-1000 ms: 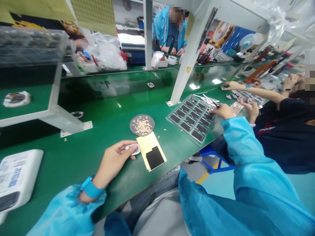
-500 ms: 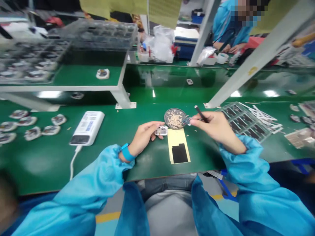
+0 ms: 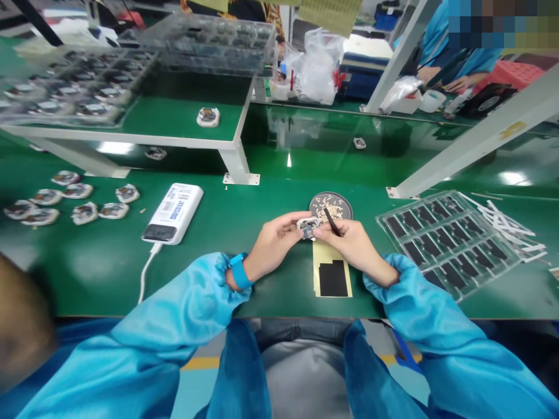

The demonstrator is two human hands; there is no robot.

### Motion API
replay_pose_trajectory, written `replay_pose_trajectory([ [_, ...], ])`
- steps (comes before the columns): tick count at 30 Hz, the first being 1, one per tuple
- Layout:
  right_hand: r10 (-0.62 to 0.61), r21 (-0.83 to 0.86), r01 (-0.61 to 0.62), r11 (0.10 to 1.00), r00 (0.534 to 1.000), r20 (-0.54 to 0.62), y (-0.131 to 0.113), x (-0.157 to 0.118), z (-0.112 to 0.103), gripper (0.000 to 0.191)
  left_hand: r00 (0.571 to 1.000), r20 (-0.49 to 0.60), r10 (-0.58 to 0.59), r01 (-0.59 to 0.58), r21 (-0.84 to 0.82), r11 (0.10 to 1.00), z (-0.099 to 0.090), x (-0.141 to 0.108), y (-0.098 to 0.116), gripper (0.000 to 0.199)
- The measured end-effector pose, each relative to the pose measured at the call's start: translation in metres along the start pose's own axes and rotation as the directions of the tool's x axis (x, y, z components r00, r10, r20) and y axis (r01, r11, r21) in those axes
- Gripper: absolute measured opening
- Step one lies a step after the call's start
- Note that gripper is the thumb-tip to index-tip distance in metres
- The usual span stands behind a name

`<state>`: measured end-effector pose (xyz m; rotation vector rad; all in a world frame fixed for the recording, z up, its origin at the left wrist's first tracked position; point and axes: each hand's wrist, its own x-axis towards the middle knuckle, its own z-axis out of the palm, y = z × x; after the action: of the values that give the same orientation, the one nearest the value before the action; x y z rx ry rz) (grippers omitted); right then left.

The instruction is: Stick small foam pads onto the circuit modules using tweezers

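Observation:
My left hand (image 3: 277, 241) grips a small white-rimmed electronic housing (image 3: 308, 224) between thumb and fingers, its open side with the inner parts facing up. My right hand (image 3: 349, 241) is closed round a slim black tool (image 3: 332, 222), which slants up out of the fingers. The right thumb and fingertips meet the housing's right edge; the tool's working end is hidden. Just behind both hands stands a round dark dish (image 3: 348, 205) heaped with tiny pale pieces. Under the hands lies a yellow backing sheet (image 3: 322, 250) with a black rectangular sticker (image 3: 334, 279) on it.
A white power bank (image 3: 172, 213) with a cable lies left, beyond it several similar housings (image 3: 113, 210). At right are a clear tray (image 3: 445, 233) of black pieces and white strips (image 3: 510, 224). A raised shelf (image 3: 174, 110) and a slanted post (image 3: 458, 134) bound the back.
My right hand has come from the dish's right side to the housing, with the black tool still held. My left hand keeps hold of the housing. The view has shifted.

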<state>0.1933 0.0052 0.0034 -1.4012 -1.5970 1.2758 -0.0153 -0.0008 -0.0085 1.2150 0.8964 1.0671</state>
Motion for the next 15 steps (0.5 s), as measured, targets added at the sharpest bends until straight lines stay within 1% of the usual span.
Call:
replay_pose_trajectory([
  [6, -0.010, 0.090, 0.013, 0.996, 1.000, -0.027, 0.0037, -0.0016, 0.0002, 0.027, 1.000, 0.014, -0.007, 0.007, 0.019, 1.000, 0.0040, -0.0030, -0.0019, 0.047],
  [8, -0.006, 0.119, 0.010, 0.993, 0.999, -0.037, 0.0048, -0.0027, 0.0007, 0.026, 1.000, 0.007, 0.008, -0.009, 0.057, 0.998, 0.0055, -0.0033, -0.0018, 0.047],
  [11, 0.009, 0.139, -0.002, 0.990, 0.999, -0.043, 0.0066, -0.0025, 0.0017, 0.027, 0.997, -0.015, 0.072, -0.067, 0.202, 0.977, 0.0079, -0.0030, -0.0018, 0.047],
  [15, 0.038, 0.156, -0.030, 0.987, 0.998, -0.044, 0.0063, -0.0018, 0.0037, 0.030, 0.979, -0.034, 0.203, -0.171, 0.417, 0.893, 0.0089, -0.0030, -0.0006, 0.043],
])
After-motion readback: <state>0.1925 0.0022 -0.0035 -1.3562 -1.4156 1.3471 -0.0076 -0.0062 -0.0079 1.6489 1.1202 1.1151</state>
